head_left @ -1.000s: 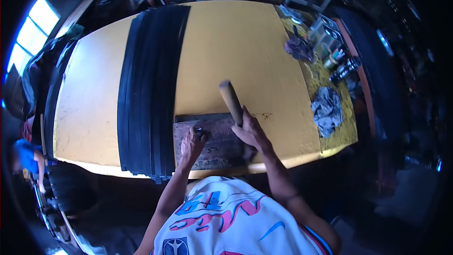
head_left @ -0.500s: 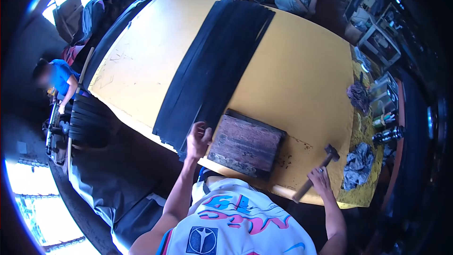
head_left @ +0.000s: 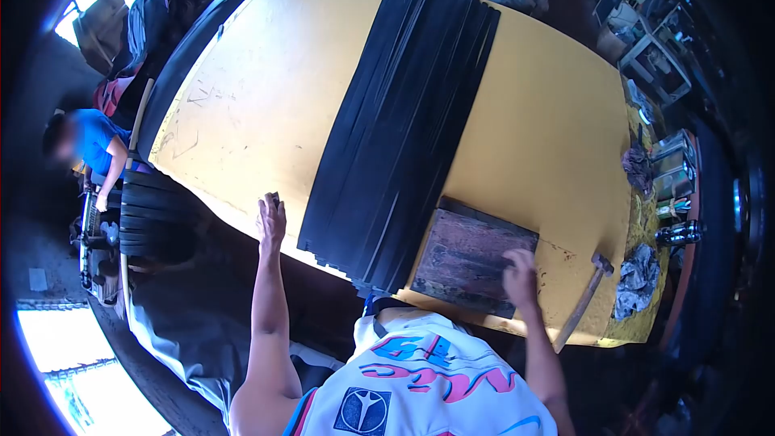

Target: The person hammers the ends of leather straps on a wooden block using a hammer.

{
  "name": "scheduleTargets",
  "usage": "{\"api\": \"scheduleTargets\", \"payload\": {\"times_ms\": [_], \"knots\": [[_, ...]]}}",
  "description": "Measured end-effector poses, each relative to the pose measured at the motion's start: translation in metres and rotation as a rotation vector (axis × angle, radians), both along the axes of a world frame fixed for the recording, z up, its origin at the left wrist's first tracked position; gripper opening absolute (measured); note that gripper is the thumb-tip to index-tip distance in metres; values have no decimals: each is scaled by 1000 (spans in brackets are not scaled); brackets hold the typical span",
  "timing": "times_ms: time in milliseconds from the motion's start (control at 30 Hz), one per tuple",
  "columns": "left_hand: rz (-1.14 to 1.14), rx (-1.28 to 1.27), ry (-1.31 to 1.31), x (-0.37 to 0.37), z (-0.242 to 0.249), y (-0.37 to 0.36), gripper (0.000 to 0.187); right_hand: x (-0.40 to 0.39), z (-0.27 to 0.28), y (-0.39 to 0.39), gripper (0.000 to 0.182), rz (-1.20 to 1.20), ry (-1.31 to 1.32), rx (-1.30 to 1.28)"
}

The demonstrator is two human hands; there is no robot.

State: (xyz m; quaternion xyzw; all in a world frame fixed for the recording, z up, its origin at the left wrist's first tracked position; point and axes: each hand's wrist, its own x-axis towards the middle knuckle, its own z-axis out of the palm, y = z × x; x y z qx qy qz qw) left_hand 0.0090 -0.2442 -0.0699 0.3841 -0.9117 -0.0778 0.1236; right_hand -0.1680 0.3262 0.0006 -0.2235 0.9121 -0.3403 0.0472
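Note:
My left hand [head_left: 272, 220] is raised over the left front edge of the yellow table [head_left: 557, 113], its fingers closed around a small dark thing [head_left: 274, 197] too small to name. Over the right part of a worn wooden block [head_left: 464, 254] hovers my right hand [head_left: 521, 274], slightly blurred, fingers loosely bent and apart, nothing seen in them. To its right, a hammer [head_left: 583, 303] with a wooden handle lies on the table near the front edge. A wide band of black strips [head_left: 395, 129], laid side by side, runs across the table just left of the block.
A grey rag [head_left: 637, 282], a dark bottle [head_left: 680, 232] and metal cans [head_left: 674, 165] line the table's right side. At the far left a person in a blue shirt [head_left: 101, 141] works by black strips [head_left: 157, 214] hung over a rail. Chairs [head_left: 658, 64] stand back right.
My right hand has let go of the hammer and moved left over the block. My left hand has moved left, away from the black strips. The view has shifted, so the table appears farther right.

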Motion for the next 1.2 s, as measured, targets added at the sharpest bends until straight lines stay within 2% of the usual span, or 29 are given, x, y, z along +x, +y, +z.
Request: {"api": "scheduleTargets", "payload": {"times_ms": [133,200,267,300,367,400,433,500,533,633,700,767,833,900,967,1033,1100,1167,1200], "knots": [[-24,-35,-80,-1,-36,-24,42,34,13,-165,22,238,-68,-158],[12,-30,-98,-1,-40,-20,48,52,21,-217,19,342,-80,-211],[-35,-140,56,-1,-27,1,51,65,22,-247,16,415,-55,-240],[-78,-213,160,-2,-21,13,51,68,20,-253,16,411,-57,-236],[-185,10,353,-5,-20,39,50,75,12,-262,15,403,-183,-239],[-204,238,382,-6,-23,50,52,75,8,-262,14,382,-214,-233],[-132,372,295,-6,-20,65,54,76,5,-261,15,326,-261,-214],[-125,284,202,-7,-23,76,57,76,-4,-256,17,154,-276,-180],[-91,329,169,-9,-16,79,58,75,-12,-253,24,50,-179,-167],[-78,430,208,-19,-6,81,62,66,-32,-242,41,-198,-199,-76],[-91,409,204,-27,3,88,61,59,-38,-246,45,-253,-215,-45],[-262,187,301,-36,15,99,59,54,-39,-254,57,-264,-212,56],[-491,223,502,-49,21,113,55,51,-37,-266,60,-273,-119,32],[-548,358,332,-58,33,132,54,49,-37,-277,62,-300,-45,61],[-563,362,219,-67,38,149,54,44,-48,-284,64,-381,-13,62],[-572,301,239,-71,33,155,57,40,-49,-289,67,-370,-23,72],[-477,429,379,-76,28,154,59,35,-49,-295,69,-361,-31,84],[-416,434,394,-83,18,143,60,31,-47,-304,69,-410,-245,-99],[-315,589,376,-88,11,135,59,29,-52,-308,69,-436,-235,-116]]}}
